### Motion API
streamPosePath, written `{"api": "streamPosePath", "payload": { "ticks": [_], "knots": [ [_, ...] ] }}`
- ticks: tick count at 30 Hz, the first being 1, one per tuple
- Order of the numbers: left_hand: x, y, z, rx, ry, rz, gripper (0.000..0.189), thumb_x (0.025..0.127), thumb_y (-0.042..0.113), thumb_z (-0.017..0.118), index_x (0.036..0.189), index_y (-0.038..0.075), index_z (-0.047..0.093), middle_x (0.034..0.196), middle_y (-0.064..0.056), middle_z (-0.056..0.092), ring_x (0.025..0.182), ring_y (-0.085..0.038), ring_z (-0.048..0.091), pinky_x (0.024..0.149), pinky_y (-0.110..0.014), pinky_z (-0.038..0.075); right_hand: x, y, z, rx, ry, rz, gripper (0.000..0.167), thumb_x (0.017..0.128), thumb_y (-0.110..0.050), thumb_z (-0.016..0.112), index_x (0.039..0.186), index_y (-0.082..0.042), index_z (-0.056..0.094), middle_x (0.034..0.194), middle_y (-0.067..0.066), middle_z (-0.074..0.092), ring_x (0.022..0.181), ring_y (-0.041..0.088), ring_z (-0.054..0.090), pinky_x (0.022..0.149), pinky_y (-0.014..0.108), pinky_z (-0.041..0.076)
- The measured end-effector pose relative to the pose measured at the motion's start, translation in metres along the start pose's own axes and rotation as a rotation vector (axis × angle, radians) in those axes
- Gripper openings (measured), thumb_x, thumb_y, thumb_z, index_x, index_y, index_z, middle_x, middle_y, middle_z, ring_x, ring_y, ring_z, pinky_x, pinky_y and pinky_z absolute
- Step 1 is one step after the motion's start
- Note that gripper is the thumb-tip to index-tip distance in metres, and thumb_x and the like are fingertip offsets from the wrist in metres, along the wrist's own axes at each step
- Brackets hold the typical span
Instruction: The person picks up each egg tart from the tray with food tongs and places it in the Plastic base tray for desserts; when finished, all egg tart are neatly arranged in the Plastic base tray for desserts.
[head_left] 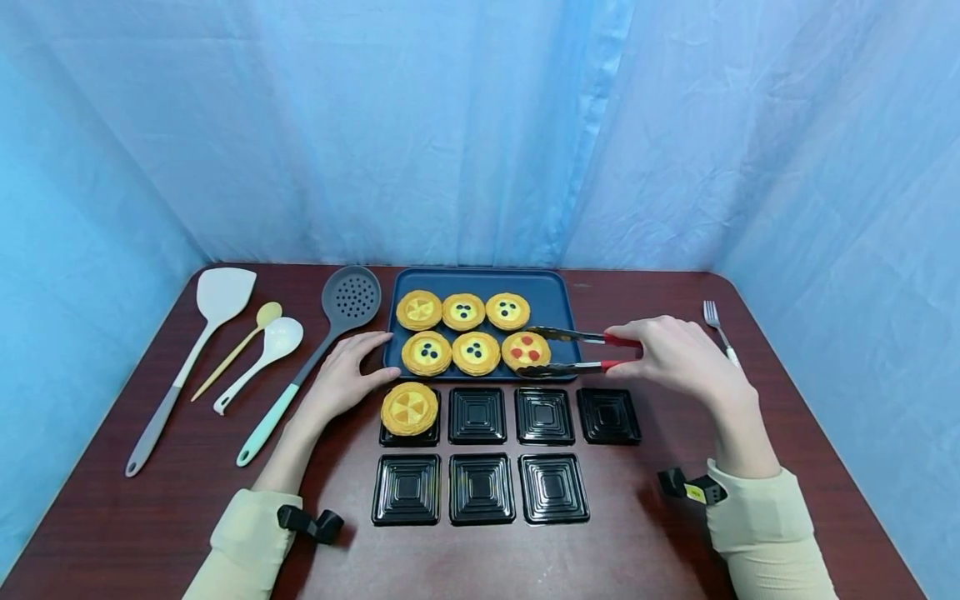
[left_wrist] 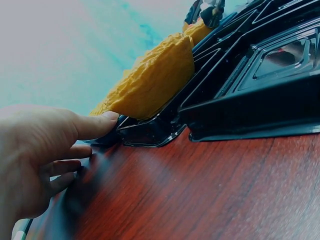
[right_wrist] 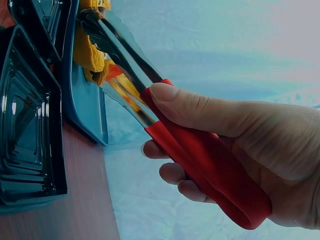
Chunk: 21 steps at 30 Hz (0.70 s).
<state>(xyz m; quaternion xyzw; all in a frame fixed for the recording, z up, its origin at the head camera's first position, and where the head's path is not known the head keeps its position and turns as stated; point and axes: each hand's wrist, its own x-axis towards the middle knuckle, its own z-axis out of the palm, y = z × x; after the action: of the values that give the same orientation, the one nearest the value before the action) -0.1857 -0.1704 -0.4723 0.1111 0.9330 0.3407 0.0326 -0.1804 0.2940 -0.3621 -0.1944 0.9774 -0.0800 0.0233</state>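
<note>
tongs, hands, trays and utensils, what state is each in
Tongs: spread, red-topped tart between tips
Right hand: gripping the tongs
Blue tray: holding six tarts
Left hand: fingers at the blue tray's left edge
Back-left black tray: holding one tart
Other six black trays: bare
Skimmer: lying down
Turner: lying down
Yellow spoon: lying down
White ladle: lying down
Fork: lying down

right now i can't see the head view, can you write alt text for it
A right hand holds tongs at a red-topped tart, one of six tarts on a blue tray; the left hand is at the tray's left edge. In front are seven black boxes, one bearing another tart. Four utensils lie left, a fork right.
</note>
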Motion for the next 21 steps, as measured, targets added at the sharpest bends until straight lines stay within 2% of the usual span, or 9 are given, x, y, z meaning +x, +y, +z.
{"api": "streamPosePath", "payload": {
  "ticks": [13,21],
  "knots": [
    [-0.0008,0.0011,-0.0005,-0.004,0.001,0.002,0.066,0.097,0.035,0.073,0.154,0.013,0.049,0.161,-0.016,0.044,0.153,-0.041,0.031,0.122,-0.067,0.025,0.0009,0.0011,0.0018,0.004,0.004,-0.029,0.050,0.084,-0.039,0.085,0.128,-0.017,0.074,0.107,-0.001,0.080,0.086,0.016,0.071,0.071,0.041,0.056],
    [-0.0009,0.0002,-0.0002,-0.002,0.003,0.007,0.066,0.097,0.036,0.072,0.154,0.013,0.049,0.160,-0.016,0.045,0.152,-0.041,0.032,0.122,-0.066,0.026,0.0011,0.0012,0.0014,0.001,0.002,-0.017,0.049,0.083,-0.041,0.085,0.127,-0.019,0.075,0.103,-0.004,0.079,0.084,0.014,0.070,0.071,0.039,0.055]
  ]
}}
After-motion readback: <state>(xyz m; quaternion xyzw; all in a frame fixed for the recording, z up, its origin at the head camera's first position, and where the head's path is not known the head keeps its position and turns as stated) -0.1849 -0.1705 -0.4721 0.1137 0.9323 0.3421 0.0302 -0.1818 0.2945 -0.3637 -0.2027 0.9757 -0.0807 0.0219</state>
